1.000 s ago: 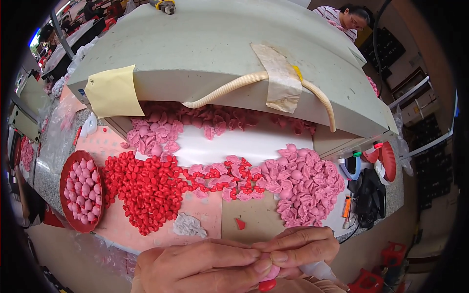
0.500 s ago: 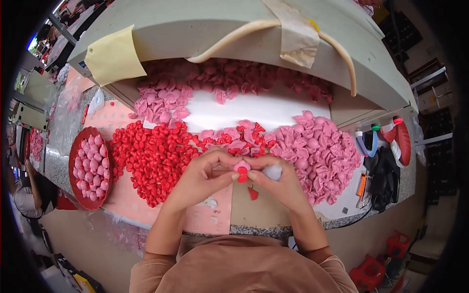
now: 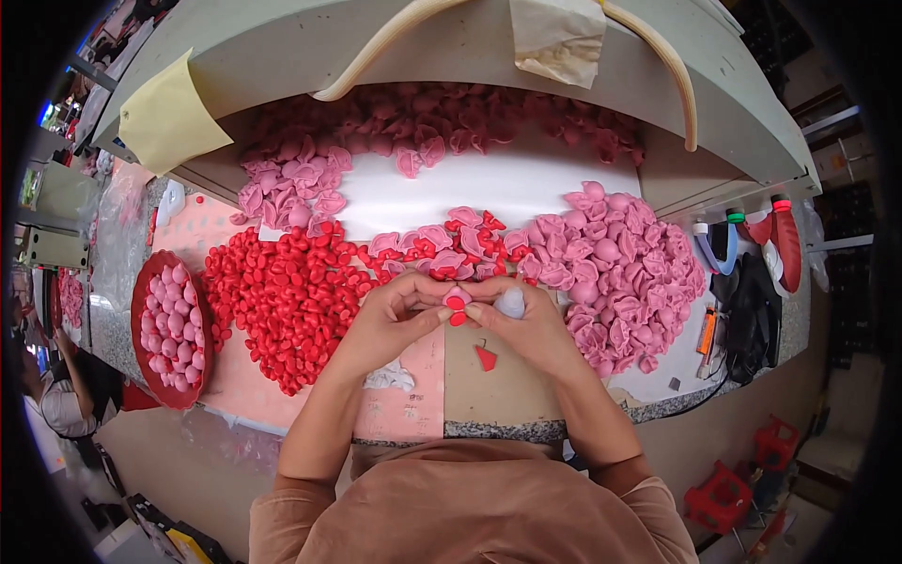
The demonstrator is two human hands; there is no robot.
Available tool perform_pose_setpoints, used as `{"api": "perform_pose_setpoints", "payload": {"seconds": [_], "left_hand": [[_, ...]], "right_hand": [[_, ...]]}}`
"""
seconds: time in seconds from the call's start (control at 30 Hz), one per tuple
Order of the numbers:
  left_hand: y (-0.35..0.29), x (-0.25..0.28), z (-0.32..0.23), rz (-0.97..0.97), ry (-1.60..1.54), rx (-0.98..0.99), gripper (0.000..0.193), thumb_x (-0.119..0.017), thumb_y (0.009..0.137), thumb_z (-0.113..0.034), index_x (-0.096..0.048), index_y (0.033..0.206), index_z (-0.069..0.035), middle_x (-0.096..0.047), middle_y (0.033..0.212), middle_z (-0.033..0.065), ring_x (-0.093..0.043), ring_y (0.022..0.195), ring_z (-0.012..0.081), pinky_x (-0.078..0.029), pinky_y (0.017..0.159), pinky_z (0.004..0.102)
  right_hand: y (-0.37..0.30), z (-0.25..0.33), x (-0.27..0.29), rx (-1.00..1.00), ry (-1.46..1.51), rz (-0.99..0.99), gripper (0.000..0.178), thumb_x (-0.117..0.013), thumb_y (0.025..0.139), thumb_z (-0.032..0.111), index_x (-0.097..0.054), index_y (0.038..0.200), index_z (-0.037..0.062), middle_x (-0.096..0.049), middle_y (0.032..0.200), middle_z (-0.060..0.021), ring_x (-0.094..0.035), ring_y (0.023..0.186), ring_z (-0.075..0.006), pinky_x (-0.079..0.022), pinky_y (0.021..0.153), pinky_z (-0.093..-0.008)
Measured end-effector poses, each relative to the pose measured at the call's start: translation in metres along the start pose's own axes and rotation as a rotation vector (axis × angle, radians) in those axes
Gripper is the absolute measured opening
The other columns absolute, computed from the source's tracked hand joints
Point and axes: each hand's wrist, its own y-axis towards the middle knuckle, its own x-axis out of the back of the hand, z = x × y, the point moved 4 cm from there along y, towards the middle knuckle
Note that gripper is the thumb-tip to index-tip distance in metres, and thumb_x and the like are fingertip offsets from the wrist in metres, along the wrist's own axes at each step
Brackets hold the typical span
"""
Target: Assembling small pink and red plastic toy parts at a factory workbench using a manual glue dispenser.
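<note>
Over the middle of the bench, my left hand [image 3: 395,315] pinches a small pink part [image 3: 457,293] between fingertips and thumb. Against its near side sits a red two-lobed piece [image 3: 457,312], also between my thumbs. From the other side my right hand [image 3: 526,329] closes on the same pair. Tucked in the right hand's fingers is a small whitish squeeze bottle [image 3: 510,303]. Part of the pink part is hidden behind my fingers. Just beyond the hands lie loose pink shells [image 3: 427,240] mixed with red pieces.
To the left is a big heap of red pieces [image 3: 291,301]; to the right, a heap of pink shells [image 3: 615,268]. A red basket [image 3: 204,362] of pink-and-red parts stands far left. A grey hood [image 3: 423,70] arches over the back. A red scrap [image 3: 485,356] lies near me.
The whole view has shifted slightly, with the hood's edge higher in the picture. Both hands keep their pinch on the pink part and red piece; the bottle stays in the right hand.
</note>
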Motion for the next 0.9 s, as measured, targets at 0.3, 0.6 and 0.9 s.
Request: {"api": "perform_pose_setpoints", "payload": {"seconds": [0.3, 0.6, 0.9], "left_hand": [[0.0009, 0.0020, 0.0026, 0.007, -0.006, 0.000, 0.024, -0.056, 0.084, 0.005, -0.054, 0.108, 0.001, -0.057, 0.104, 0.0047, -0.056, 0.097, 0.0103, -0.046, 0.084, 0.0228], [0.0001, 0.0004, -0.0002, 0.010, -0.003, -0.008, 0.024, -0.056, 0.084, 0.005, -0.054, 0.108, 0.002, -0.056, 0.105, 0.0047, -0.056, 0.098, 0.0108, -0.046, 0.084, 0.0232], [-0.0004, -0.0002, -0.0007, 0.018, 0.006, -0.008, 0.024, -0.056, 0.084, 0.005, -0.054, 0.108, 0.002, -0.057, 0.103, 0.0044, -0.056, 0.097, 0.0102, -0.046, 0.084, 0.0227]], "right_hand": [[0.0014, -0.0036, 0.0017, -0.011, -0.043, 0.010, 0.022, -0.060, 0.085, 0.004, -0.058, 0.106, -0.0027, -0.062, 0.102, -0.0094, -0.062, 0.089, -0.0158, -0.052, 0.078, -0.0275], [0.0003, -0.0049, 0.0015, -0.002, -0.028, -0.010, 0.022, -0.060, 0.085, 0.004, -0.058, 0.106, -0.0022, -0.062, 0.101, -0.0092, -0.062, 0.089, -0.0156, -0.052, 0.078, -0.0273], [-0.0010, -0.0041, 0.0005, -0.014, -0.027, 0.002, 0.022, -0.060, 0.085, 0.004, -0.058, 0.105, -0.0019, -0.062, 0.101, -0.0083, -0.061, 0.090, -0.0145, -0.052, 0.079, -0.0267]]}}
